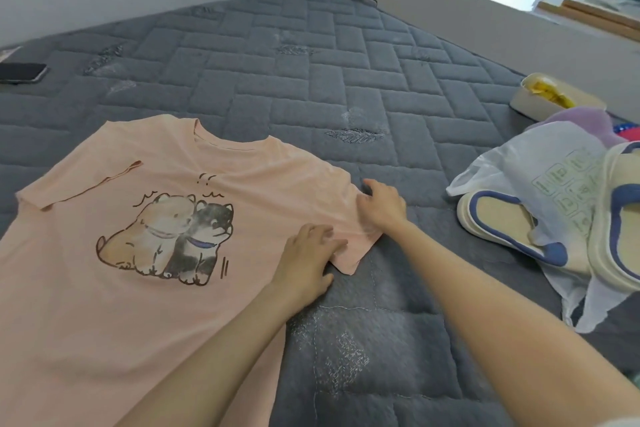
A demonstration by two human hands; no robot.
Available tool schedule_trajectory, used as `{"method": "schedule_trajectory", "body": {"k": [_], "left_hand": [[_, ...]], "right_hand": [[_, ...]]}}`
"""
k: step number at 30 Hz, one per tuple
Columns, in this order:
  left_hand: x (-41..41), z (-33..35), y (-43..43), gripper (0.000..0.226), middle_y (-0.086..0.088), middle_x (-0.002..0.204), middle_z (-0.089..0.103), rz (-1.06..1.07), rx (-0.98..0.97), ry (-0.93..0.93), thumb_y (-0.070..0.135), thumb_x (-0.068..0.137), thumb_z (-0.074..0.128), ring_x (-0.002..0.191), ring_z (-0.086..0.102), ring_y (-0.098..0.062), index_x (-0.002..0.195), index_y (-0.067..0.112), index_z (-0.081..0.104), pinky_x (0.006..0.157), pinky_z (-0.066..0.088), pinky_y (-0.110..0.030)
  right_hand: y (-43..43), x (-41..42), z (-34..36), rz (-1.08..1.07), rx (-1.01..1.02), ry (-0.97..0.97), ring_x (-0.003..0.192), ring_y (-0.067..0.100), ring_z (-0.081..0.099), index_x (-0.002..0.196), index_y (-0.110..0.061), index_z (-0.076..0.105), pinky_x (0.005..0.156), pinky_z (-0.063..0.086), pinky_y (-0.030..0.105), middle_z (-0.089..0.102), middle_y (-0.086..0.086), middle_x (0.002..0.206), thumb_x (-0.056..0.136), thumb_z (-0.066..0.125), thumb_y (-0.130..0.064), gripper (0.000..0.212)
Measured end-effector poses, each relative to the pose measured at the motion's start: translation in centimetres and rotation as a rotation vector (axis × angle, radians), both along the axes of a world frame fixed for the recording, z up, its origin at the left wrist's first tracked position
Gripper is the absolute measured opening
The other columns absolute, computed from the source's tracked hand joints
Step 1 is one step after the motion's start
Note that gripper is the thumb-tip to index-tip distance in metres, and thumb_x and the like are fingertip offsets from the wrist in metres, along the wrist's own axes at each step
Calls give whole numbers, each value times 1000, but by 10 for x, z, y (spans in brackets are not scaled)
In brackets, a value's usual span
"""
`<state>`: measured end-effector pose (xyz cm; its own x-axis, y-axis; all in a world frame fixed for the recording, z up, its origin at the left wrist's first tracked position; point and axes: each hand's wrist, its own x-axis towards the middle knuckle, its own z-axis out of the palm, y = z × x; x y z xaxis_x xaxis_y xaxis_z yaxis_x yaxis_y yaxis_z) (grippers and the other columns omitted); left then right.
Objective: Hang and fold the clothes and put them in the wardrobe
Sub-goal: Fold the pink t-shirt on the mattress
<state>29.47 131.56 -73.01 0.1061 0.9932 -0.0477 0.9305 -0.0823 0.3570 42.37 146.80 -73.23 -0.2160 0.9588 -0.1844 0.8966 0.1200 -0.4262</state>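
Barely begun: my left hand (306, 253) and right hand (382, 204), fingers flat, unclenched, smooth the peach cotton dog-print T-shirt (138, 253) (unfolded) near the grey quilted mattress (311, 80) edge.

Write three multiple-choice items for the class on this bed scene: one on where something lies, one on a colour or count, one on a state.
1. Where is the phone?
A. on the T-shirt
B. at the far left edge of the bed
C. inside the plastic bag

2. How many dogs are printed on the pink T-shirt?
A. one
B. two
C. four

3. How does the T-shirt lie?
A. spread flat, print up
B. folded into a square
C. on a hanger

Answers:
1. B: the dark phone rests on the grey quilted mattress, far left, apart from the shirt.
2. B: a tan dog and a black one sit side by side in the print.
3. A: the shirt is spread out with its print showing, while the left hand and the right hand press flat on the sleeve nearest the white plastic bag.
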Motion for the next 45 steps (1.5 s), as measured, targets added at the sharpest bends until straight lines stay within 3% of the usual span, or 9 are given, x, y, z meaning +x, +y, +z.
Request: {"method": "schedule_trajectory", "body": {"k": [6, 8, 11, 15, 23, 28, 35, 40, 45], "left_hand": [[22, -6, 10, 36, -1, 123, 48, -93, 72, 200, 11, 91, 37, 116, 43, -24, 123, 20, 52, 82, 28, -32], [21, -7, 14, 32, -2, 118, 54, -47, 48, 185, 15, 94, 35, 108, 50, -27, 117, 17, 57, 78, 32, -33], [12, -8, 9, 26, -1, 112, 59, 34, 46, 28, 22, 95, 37, 101, 57, -27, 112, 17, 56, 71, 39, -33], [3, -10, -3, 8, 3, 96, 64, 119, 105, -232, 20, 86, 48, 86, 57, -24, 94, 20, 49, 66, 37, -32], [-13, -4, -14, 12, 14, 72, 67, 556, 57, -730, 13, 73, 60, 60, 56, -2, 67, 17, 50, 57, 42, -18], [-45, -7, -20, 33, 8, 53, 47, 732, -100, -703, 26, 80, 60, 48, 40, -1, 57, 21, 37, 47, 28, -18], [-74, -16, -26, 22, 8, 61, 70, 699, -481, -808, 30, 77, 60, 49, 54, -8, 56, 21, 64, 55, 45, -20], [-84, -13, -15, 32, 10, 73, 59, 786, -338, -580, 53, 69, 64, 69, 55, -9, 73, 23, 54, 60, 38, -26], [-75, -14, -3, 65, -2, 108, 52, 666, -249, -433, 39, 69, 72, 100, 55, -23, 120, 15, 39, 74, 37, -27]], "right_hand": [[27, -17, -6, 157, -59, -97, 129, 37, 29, 142, -28, 34, 101, 28, 51, 42, 7, 135, 94, 42, -36, 49], [35, -25, -6, 137, -87, -50, 117, 31, 35, 110, -26, 56, 90, 30, 44, 48, 5, 110, 93, 42, -39, 26], [42, -32, -4, 79, -139, 98, 96, 22, 41, 67, -22, 45, 82, 36, 40, 50, -1, 89, 91, 50, -39, 29], [48, -30, -3, -97, -142, 359, 76, 15, 49, 70, -20, 47, 59, 37, 25, 51, -6, 73, 85, 60, -29, 22], [50, -43, 10, -218, -164, 324, 83, 20, 51, 70, -18, 45, 70, 40, 30, 54, 1, 82, 84, 57, -17, 19], [48, -81, 33, -362, -516, 707, 46, 13, 37, 61, -15, 40, 45, 32, 23, 38, 2, 60, 87, 45, 3, 32], [31, -122, 36, -152, -756, 872, 71, 28, 68, 117, -10, 43, 54, 59, 34, 63, 19, 99, 97, 35, 2, 24], [40, -115, 16, 162, -187, 304, 99, 22, 60, 119, -15, 58, 82, 56, 40, 62, 4, 121, 78, 38, 9, 52], [39, -107, 9, 503, -207, 30, 113, 25, 45, 130, -23, 51, 94, 43, 29, 35, 10, 127, 78, 60, -6, 55]]}}
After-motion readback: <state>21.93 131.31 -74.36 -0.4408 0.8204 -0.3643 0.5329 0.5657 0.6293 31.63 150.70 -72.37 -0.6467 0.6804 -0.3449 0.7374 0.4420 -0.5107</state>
